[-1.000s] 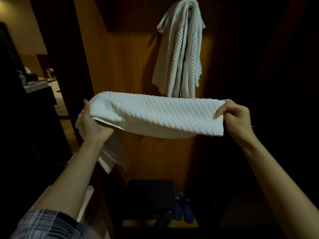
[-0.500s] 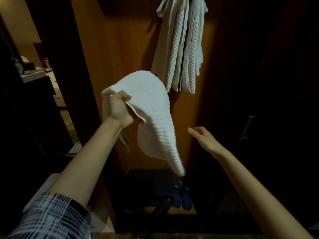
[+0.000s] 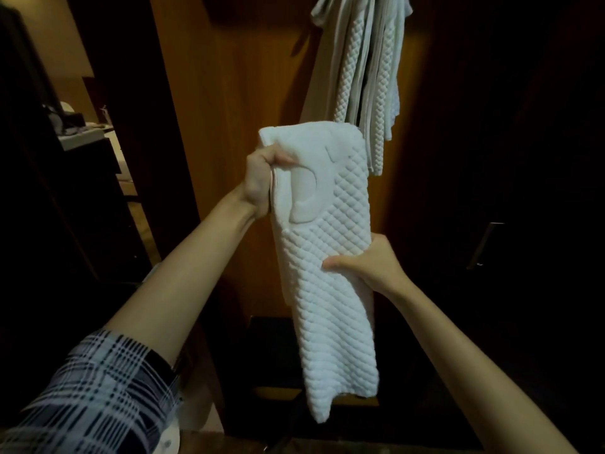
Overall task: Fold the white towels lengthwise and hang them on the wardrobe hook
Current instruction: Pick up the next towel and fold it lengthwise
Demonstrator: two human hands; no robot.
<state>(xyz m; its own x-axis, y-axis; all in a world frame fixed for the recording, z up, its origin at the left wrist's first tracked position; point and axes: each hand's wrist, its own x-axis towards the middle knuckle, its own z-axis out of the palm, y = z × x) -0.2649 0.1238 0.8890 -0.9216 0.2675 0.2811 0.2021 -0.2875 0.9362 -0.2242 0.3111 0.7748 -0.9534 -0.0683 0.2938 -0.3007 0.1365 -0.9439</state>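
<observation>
A white quilted towel [image 3: 330,290] hangs folded lengthwise in front of me, its lower end near the wardrobe floor. My left hand [image 3: 262,181] grips its upper left edge. My right hand [image 3: 370,260] pinches its right side at mid-height, thumb across the front. Other white towels [image 3: 363,70] hang bunched from above at the top of the wooden wardrobe back panel [image 3: 235,93]; the hook itself is hidden by them.
A dark box [image 3: 271,348] stands on the wardrobe floor below the towel. A dark wardrobe door with a metal handle [image 3: 484,245] is on the right. To the left, a dim room with a counter [image 3: 85,139].
The towel was stretched flat between both hands, then my right hand let go and it swung down from my left hand. Now my right hand has taken hold of its side again.
</observation>
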